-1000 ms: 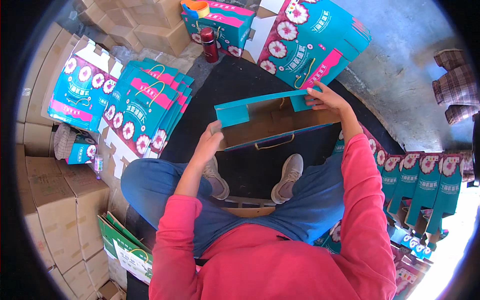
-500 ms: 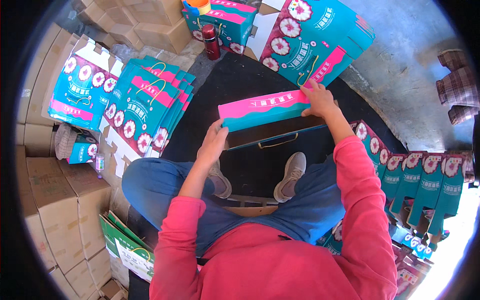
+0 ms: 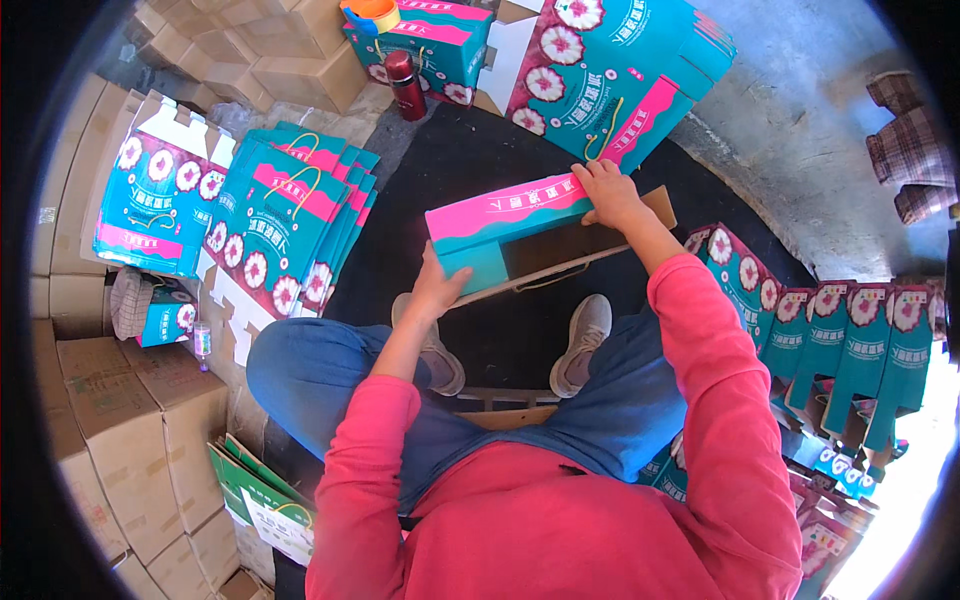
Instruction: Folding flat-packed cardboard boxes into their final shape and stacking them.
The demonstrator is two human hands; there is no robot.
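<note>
A teal and pink carton (image 3: 510, 208) stands before me above the dark mat, its open side toward me and brown cardboard showing within. My left hand (image 3: 437, 285) grips its left end, thumb over a teal end flap (image 3: 484, 266) folded across part of the opening. At the upper right edge, my right hand (image 3: 607, 195) is closed over the pink panel, fingers on top and thumb at the opening. A bare brown flap (image 3: 660, 207) sticks out at the right end. Along the near edge hangs a yellow cord handle (image 3: 553, 281), partly hidden.
Flattened teal cartons (image 3: 270, 215) lie stacked at left; a larger one (image 3: 600, 85) lies beyond. Near it stands a dark red flask (image 3: 406, 88). Brown boxes (image 3: 115, 415) are piled at left. Partly folded cartons (image 3: 860, 345) line the right. My shoes (image 3: 582, 345) rest on the mat (image 3: 510, 355).
The carton's left end flap has come across the opening, and a brown flap now shows at the right end. My left hand has shifted slightly down, its thumb now on the flap.
</note>
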